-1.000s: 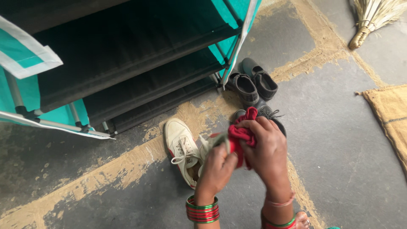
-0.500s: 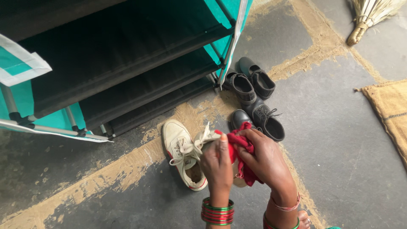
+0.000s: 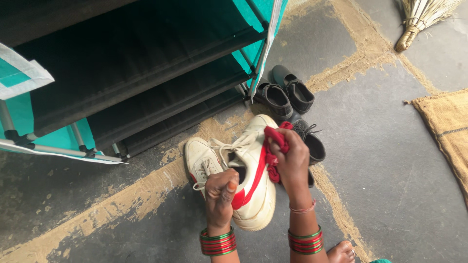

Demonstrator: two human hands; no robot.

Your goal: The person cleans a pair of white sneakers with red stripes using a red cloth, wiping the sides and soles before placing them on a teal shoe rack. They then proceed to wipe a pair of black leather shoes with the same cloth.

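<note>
Left hand [image 3: 220, 189]: reaching up from the lower frame edge, wrist straight, red and green bangles [image 3: 218, 242] on the forearm. Grip clenched, fingers tucked into the opening of a white shoe [image 3: 253, 170], thumb lying on the outside over the red stripe; holding the shoe raised off the floor [image 3: 390, 160], toe pointing away toward the rack [image 3: 146, 83].

Right hand [image 3: 292, 163]: coming up beside the left, matching bangles [image 3: 305, 241] and a thin thread on the wrist. Grip clenched, grasping a bunched red cloth [image 3: 275, 146] and pressing it against the right side of the shoe, near the toe.

Surroundings: second white shoe [image 3: 201, 163] lying on the floor just left of the held one, laces loose, touching or nearly touching it; cannot tell which. Black shoes [image 3: 287, 95] standing near the rack's corner post; further black shoe [image 3: 312, 141] lying directly behind the right hand, partly hidden by it. Teal fabric rack with dark shelves filling the upper left. Broom [image 3: 419, 19] lying at the top right, well apart. Sacking mat [image 3: 446, 126] lying at the right edge. Bare toes [image 3: 341, 253] showing at the bottom edge, beside the right forearm.
</note>
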